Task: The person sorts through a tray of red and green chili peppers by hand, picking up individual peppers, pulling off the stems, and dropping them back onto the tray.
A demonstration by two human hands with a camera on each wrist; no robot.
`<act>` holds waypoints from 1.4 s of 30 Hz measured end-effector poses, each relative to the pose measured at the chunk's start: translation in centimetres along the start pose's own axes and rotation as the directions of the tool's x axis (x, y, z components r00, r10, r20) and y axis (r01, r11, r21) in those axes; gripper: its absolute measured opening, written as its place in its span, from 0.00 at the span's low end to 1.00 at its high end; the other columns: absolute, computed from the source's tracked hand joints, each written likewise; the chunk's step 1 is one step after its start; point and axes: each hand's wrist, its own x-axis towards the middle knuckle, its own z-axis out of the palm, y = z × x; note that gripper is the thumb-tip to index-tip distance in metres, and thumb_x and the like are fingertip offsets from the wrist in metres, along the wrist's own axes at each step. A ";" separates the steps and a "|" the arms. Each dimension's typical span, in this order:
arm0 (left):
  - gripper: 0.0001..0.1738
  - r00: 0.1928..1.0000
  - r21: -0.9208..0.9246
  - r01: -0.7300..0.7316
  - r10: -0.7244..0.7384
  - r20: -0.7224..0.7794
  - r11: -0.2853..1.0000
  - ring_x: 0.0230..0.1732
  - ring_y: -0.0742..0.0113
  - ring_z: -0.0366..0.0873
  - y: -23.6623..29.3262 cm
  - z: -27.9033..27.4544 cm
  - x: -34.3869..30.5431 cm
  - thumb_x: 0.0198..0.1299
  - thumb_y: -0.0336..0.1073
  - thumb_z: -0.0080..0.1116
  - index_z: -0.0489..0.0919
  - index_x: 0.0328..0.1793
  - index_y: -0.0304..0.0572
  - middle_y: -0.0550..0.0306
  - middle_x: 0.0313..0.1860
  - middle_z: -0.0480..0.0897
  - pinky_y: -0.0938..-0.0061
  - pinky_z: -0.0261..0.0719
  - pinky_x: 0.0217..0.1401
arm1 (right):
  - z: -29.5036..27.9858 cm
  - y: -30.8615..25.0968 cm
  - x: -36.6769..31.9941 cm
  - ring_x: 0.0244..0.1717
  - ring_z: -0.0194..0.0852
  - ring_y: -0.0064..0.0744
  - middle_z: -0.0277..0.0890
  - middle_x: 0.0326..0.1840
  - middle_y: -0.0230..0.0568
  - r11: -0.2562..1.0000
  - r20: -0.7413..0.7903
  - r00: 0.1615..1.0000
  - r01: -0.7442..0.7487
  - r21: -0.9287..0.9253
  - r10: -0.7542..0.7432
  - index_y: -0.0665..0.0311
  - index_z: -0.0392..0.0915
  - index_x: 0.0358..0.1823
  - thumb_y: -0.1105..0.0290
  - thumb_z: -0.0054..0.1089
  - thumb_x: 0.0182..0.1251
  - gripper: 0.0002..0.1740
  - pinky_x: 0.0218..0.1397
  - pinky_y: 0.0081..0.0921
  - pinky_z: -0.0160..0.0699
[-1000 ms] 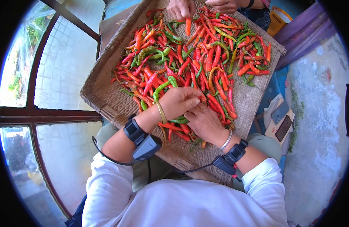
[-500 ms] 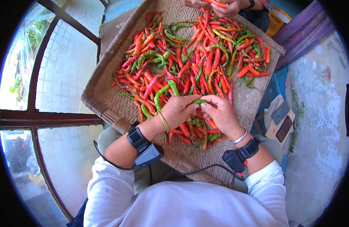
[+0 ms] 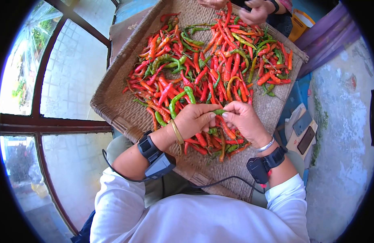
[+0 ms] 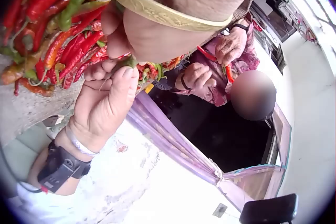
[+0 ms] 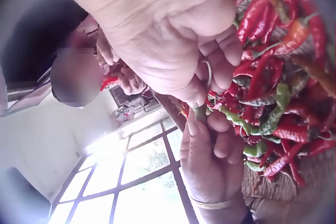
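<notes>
A small green chili pepper [image 3: 219, 111] is held just above a pile of chilies, between both hands. My left hand [image 3: 194, 120] grips one end of it between thumb and fingers. My right hand [image 3: 247, 123] pinches the other end, and in the right wrist view a thin curved stem [image 5: 208, 73] sticks out among its fingers. Most of this pepper is hidden by the fingertips. Below lies the pile of red and green chilies [image 3: 203, 77], spread over a woven tray [image 3: 114, 91]. Two longer green chilies [image 3: 177, 99] lie beside my left hand.
Across the tray another person's hands [image 3: 255, 12] are over the far edge; the left wrist view shows a red chili [image 4: 229, 73] in them. Two phones [image 3: 305, 138] lie at the right, near a purple curtain [image 3: 329, 34]. A framed window [image 3: 73, 73] stands at the left.
My hands have risen from the pile and drawn slightly apart, with the green chili now showing between them. The other person's hands lifted a red chili and have since moved apart.
</notes>
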 end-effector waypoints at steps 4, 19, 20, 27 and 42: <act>0.16 0.997 0.017 -0.016 0.018 -0.078 1.000 0.24 0.82 0.72 -0.3 -0.5 0.1 0.62 0.32 0.46 0.71 0.55 0.34 0.63 0.26 0.77 0.87 0.72 0.26 | -0.9 -0.2 0.1 0.20 0.64 0.12 0.71 0.23 0.28 0.991 -0.050 0.997 -0.048 0.127 0.055 0.66 0.74 0.33 0.72 0.55 0.59 0.05 0.23 0.09 0.66; 0.39 0.836 -0.577 -0.473 0.132 -0.533 0.666 0.46 0.70 0.72 2.7 -7.9 3.4 0.60 0.46 0.50 0.44 0.69 0.39 0.51 0.52 0.71 0.78 0.73 0.42 | 0.6 2.7 0.9 0.20 0.71 0.21 0.73 0.20 0.31 0.980 -0.064 0.996 0.054 -0.189 -0.068 0.64 0.75 0.33 0.66 0.55 0.59 0.09 0.24 0.19 0.70; 0.39 0.836 -0.576 -0.472 0.132 -0.532 0.667 0.46 0.70 0.72 2.4 -7.7 3.3 0.60 0.46 0.50 0.44 0.69 0.39 0.51 0.52 0.71 0.78 0.73 0.42 | 1.4 3.0 0.6 0.22 0.73 0.30 0.73 0.21 0.36 0.859 0.009 0.963 0.246 -0.450 -0.271 0.63 0.76 0.32 0.68 0.58 0.53 0.07 0.27 0.25 0.72; 0.14 0.971 0.384 -0.199 0.234 -0.048 0.902 0.39 0.75 0.76 0.4 -2.0 1.0 0.57 0.33 0.54 0.75 0.49 0.36 0.59 0.35 0.80 0.77 0.74 0.44 | 2.8 3.4 -0.3 0.32 0.72 0.42 0.72 0.36 0.43 0.367 0.311 0.888 0.430 -0.825 -0.340 0.62 0.76 0.33 0.70 0.58 0.49 0.09 0.36 0.34 0.72; 0.14 0.986 0.016 -0.160 0.159 0.060 0.987 0.33 0.81 0.73 0.0 -0.8 0.5 0.58 0.32 0.54 0.76 0.49 0.35 0.63 0.32 0.79 0.82 0.73 0.37 | -0.6 0.2 0.1 0.16 0.66 0.16 0.71 0.23 0.33 0.879 0.010 1.000 -0.022 0.475 0.019 0.67 0.73 0.36 0.62 0.48 0.66 0.14 0.20 0.13 0.68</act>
